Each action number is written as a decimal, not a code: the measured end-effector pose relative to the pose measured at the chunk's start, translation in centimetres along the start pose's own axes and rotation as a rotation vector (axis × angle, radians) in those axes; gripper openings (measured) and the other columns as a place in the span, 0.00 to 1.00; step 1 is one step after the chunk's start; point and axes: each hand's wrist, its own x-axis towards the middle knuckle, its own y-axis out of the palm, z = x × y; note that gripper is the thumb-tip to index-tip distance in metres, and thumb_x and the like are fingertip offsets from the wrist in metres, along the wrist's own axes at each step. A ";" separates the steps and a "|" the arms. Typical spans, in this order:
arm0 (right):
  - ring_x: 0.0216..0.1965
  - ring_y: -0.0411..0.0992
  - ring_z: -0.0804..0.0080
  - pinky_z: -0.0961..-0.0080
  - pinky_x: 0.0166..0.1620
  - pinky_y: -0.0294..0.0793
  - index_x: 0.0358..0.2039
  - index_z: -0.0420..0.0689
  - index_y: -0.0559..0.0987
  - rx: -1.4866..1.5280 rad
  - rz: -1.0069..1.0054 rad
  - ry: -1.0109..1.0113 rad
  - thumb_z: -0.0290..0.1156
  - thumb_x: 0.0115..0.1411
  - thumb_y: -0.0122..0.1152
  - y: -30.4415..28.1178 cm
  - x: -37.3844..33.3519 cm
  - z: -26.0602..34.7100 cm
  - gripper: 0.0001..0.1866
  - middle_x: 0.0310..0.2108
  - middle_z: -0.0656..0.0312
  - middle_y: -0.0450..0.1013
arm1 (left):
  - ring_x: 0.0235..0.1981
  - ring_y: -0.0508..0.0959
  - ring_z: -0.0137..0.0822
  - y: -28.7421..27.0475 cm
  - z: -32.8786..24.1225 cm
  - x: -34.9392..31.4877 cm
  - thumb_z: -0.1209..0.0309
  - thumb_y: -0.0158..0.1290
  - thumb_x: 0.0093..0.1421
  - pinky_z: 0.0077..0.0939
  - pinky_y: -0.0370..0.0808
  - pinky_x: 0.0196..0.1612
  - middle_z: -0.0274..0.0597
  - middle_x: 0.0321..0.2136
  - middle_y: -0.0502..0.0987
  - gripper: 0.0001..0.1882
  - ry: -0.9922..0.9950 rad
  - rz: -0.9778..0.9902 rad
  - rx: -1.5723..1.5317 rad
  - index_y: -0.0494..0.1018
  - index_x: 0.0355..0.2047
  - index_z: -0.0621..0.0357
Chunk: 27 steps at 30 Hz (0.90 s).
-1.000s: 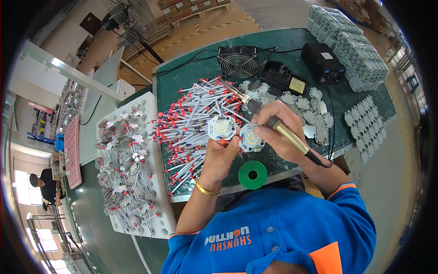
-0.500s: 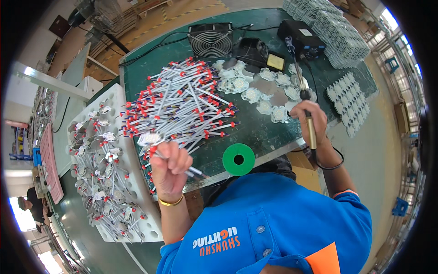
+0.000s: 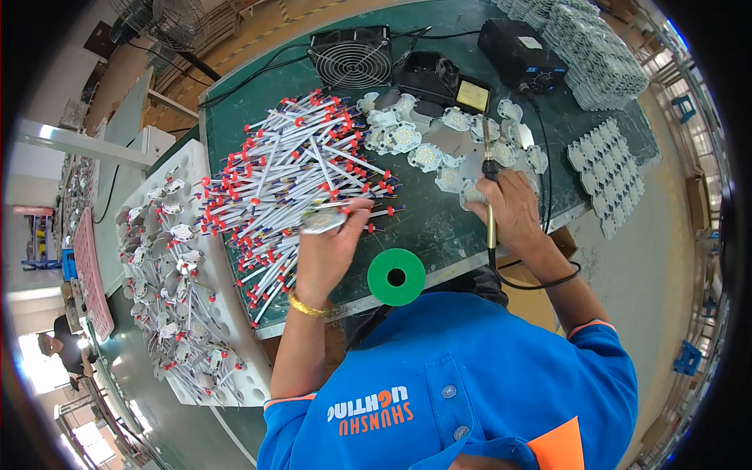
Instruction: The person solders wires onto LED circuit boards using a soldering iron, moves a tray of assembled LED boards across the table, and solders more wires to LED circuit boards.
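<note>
My left hand [image 3: 325, 254] is closed over the near right part of the wire pile, gripping a small LED board [image 3: 323, 222]. A pale wire seems to lie along its fingers; where it joins is unclear. My right hand [image 3: 515, 210] is wrapped round a soldering iron [image 3: 491, 223], its tip pointing away over the loose boards. The fingertips of that hand are beside an LED board [image 3: 470, 193] at the near end of the group; whether they touch it is unclear. White wires with red connectors [image 3: 290, 168] are heaped to the left.
A green solder spool [image 3: 376, 278] is at the table's front edge. Behind stand a fan [image 3: 352, 64], an iron stand with yellow sponge [image 3: 472, 95] and a black soldering station [image 3: 521, 55]. Board panels [image 3: 607, 176] lie right. Wired boards fill a white foam tray [image 3: 249, 345] left.
My left hand has moved right and away from me, turning over with the board. My right hand has moved left with the iron, down to the loose boards.
</note>
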 end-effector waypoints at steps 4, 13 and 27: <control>0.28 0.64 0.56 0.64 0.31 0.62 0.36 0.43 0.65 0.093 0.021 0.010 0.30 0.36 0.69 0.6 -0.3 0.5 0.27 0.26 0.54 0.65 | 0.23 0.75 0.41 1.7 1.0 0.7 0.73 0.56 0.49 0.28 0.71 0.27 0.44 0.26 0.76 0.08 0.190 0.026 0.327 0.76 0.31 0.57; 0.27 0.64 0.58 0.64 0.30 0.62 0.35 0.43 0.65 0.058 0.135 0.073 0.34 0.37 0.69 -0.1 -0.1 1.6 0.26 0.25 0.56 0.64 | 0.25 0.76 0.43 2.9 -1.5 2.3 0.73 0.56 0.47 0.31 0.72 0.26 0.42 0.26 0.75 0.10 0.189 0.152 0.797 0.74 0.32 0.54; 0.24 0.68 0.57 0.67 0.26 0.68 0.36 0.42 0.64 0.520 -0.133 0.068 0.18 0.43 0.63 1.4 2.5 3.7 0.21 0.30 0.52 0.65 | 0.18 0.57 0.15 -3.7 -2.3 2.2 0.69 0.47 0.61 0.10 0.55 0.21 0.32 0.26 0.73 0.10 -0.044 -0.177 -0.985 0.70 0.40 0.60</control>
